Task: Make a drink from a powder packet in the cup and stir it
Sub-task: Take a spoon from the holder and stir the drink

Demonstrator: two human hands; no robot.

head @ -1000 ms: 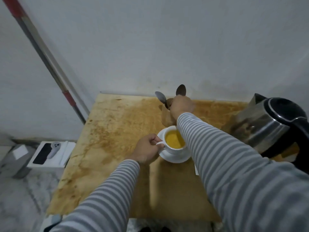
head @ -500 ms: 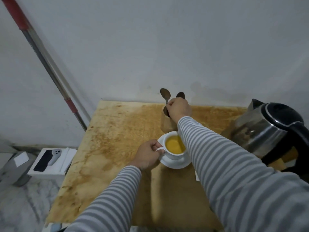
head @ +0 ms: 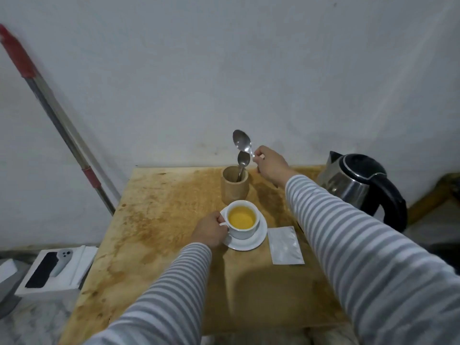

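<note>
The right hand (head: 270, 165) is closed in a pinch on the handle of a shiny metal teaspoon (head: 242, 141), held bowl-up above the round wooden holder (head: 235, 186) near the table's back edge, where a second metal spoon (head: 242, 163) stands. The left hand (head: 211, 231) is curled around the handle of the white ceramic cup (head: 242, 220), which sits on its white saucer (head: 251, 242) near the middle of the stained wooden table (head: 159, 220) and holds yellow-orange liquid.

To stir well, the spoon should be turned bowl-down, lowered gently into the cup and moved in small circles clear of the rim, while the left hand steadies the cup.

The flat silvery powder packet (head: 285, 246) lies just beside the saucer, toward the right edge; it seems blank, with no readable writing. The steel electric kettle (head: 361, 180) shows no legible brand either.
</note>
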